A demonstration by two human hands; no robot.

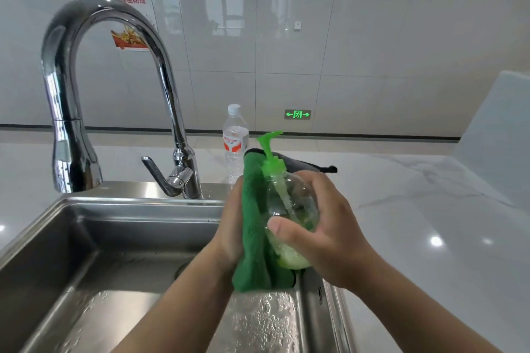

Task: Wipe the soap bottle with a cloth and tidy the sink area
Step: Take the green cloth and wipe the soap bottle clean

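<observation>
A clear soap bottle (289, 203) with a green pump head is held upright over the right side of the steel sink (86, 238). My right hand (324, 232) is wrapped around the bottle's body, thumb in front. My left hand (232, 226) presses a green cloth (253, 238) against the bottle's left side. The cloth hangs down past the bottle's base and rises behind its neck. A little pale soap shows at the bottle's bottom.
A tall chrome faucet (77, 94) with a lever handle stands behind the sink. A clear water bottle (235, 143) stands on the white marble counter (415, 223) behind my hands. The sink floor is wet. A tiled wall lies beyond.
</observation>
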